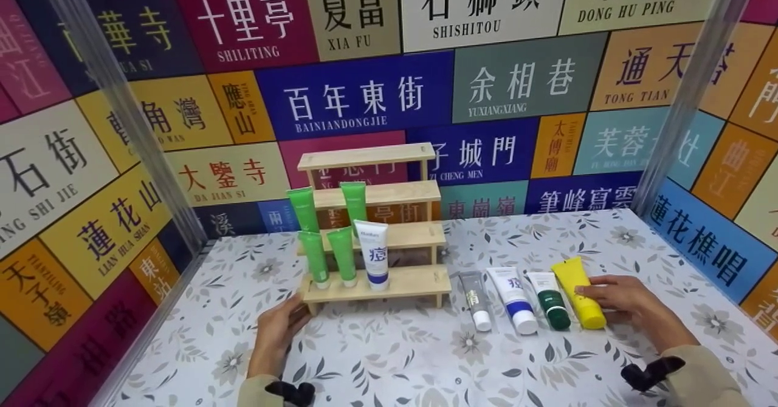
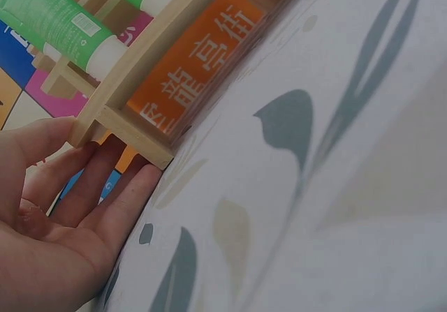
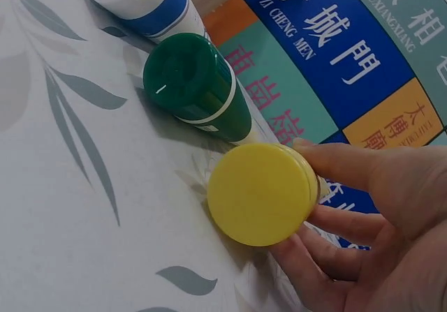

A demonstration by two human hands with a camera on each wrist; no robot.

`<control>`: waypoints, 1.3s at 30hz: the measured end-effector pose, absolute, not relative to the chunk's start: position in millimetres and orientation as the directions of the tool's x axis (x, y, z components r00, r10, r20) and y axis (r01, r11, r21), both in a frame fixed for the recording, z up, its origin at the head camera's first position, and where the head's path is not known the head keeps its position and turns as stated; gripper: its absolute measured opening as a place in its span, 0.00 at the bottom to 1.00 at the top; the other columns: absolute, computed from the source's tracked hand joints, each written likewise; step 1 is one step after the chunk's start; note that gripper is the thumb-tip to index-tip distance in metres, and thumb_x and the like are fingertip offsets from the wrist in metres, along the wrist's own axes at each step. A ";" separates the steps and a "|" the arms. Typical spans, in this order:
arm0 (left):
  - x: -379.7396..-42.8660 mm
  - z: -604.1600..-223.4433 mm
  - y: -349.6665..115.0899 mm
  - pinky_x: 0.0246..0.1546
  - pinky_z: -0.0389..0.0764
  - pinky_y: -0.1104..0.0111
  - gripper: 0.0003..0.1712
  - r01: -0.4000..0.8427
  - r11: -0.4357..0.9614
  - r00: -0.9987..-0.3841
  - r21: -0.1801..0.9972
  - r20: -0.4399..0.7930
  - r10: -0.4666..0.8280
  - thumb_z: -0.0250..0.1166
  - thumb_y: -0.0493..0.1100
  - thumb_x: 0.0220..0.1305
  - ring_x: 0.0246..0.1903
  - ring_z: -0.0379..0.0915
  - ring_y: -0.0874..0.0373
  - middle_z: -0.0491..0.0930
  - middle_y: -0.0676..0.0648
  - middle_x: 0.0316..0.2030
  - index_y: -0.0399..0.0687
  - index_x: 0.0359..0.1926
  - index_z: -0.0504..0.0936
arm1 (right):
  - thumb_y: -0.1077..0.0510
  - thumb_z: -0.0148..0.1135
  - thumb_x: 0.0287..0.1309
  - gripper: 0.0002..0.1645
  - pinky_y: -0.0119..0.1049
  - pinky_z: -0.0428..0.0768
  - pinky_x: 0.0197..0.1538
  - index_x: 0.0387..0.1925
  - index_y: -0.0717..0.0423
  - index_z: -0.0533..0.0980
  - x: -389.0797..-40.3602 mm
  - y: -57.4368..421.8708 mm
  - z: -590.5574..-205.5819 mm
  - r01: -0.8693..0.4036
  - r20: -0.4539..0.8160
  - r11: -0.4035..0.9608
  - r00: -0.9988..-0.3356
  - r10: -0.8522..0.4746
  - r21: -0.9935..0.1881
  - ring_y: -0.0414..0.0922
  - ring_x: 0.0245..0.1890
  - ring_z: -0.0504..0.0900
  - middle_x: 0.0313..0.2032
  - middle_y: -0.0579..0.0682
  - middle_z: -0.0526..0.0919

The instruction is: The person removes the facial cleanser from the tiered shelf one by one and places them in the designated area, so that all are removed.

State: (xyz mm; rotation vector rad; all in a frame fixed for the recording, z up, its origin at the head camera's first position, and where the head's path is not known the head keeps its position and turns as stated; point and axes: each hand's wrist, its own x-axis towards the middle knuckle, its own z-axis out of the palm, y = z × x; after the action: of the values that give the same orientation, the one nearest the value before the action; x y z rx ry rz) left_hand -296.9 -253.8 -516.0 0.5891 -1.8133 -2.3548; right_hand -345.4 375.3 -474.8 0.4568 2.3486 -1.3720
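Observation:
At the right of the head view, my right hand (image 1: 626,300) holds a yellow tube (image 1: 577,291) lying on the table. Its round yellow cap (image 3: 262,193) faces the right wrist camera, thumb and fingers on its side. Next to it lie a white tube with a green cap (image 1: 552,304), a white tube with a blue band (image 1: 513,300) and a clear tube with a white cap (image 1: 477,307). My left hand (image 1: 279,328) grips the lower left end of a wooden stepped rack (image 1: 413,279), thumb and fingers at its leg (image 2: 136,134).
On the rack stand several green tubes (image 1: 313,261) and a white tube with blue print (image 1: 374,255). A floral cloth (image 1: 389,358) covers the table. Behind it rises a wall of colored sign panels (image 1: 358,97), with clear corner strips (image 1: 674,91) at the sides.

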 end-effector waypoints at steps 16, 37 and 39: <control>-300.4 -518.0 -256.2 0.57 0.86 0.61 0.30 -0.206 -0.262 -0.895 0.943 -0.290 -0.338 0.66 0.46 0.68 0.53 0.82 0.48 0.79 0.33 0.60 0.33 0.65 0.73 | 0.38 0.74 0.53 0.56 0.32 0.87 0.40 0.70 0.66 0.62 -342.0 376.4 -470.1 0.411 -0.356 0.528 -0.911 0.209 -0.743 0.51 0.46 0.80 0.62 0.72 0.72; -298.6 -518.3 -253.9 0.56 0.86 0.62 0.31 -0.153 -0.280 -0.915 0.948 -0.243 -0.321 0.67 0.45 0.68 0.49 0.85 0.51 0.83 0.35 0.54 0.31 0.65 0.73 | 0.36 0.65 0.62 0.43 0.39 0.86 0.58 0.70 0.55 0.68 -316.0 271.0 -396.8 0.030 -0.030 0.554 -1.000 0.009 -0.832 0.53 0.57 0.80 0.63 0.62 0.76; -298.3 -518.6 -253.7 0.55 0.86 0.62 0.30 -0.133 -0.285 -0.920 0.949 -0.225 -0.320 0.66 0.43 0.68 0.47 0.85 0.52 0.85 0.36 0.51 0.30 0.65 0.73 | 0.36 0.65 0.62 0.43 0.36 0.86 0.56 0.70 0.54 0.68 -314.6 258.8 -391.9 -0.031 0.026 0.520 -1.000 -0.018 -0.854 0.51 0.58 0.81 0.62 0.60 0.77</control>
State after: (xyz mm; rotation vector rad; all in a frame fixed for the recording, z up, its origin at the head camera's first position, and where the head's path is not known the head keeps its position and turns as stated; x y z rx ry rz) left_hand -298.3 -253.7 -518.6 0.5770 -1.8009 -2.3564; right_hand -314.6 258.8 -391.9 -0.0447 2.7501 -1.5457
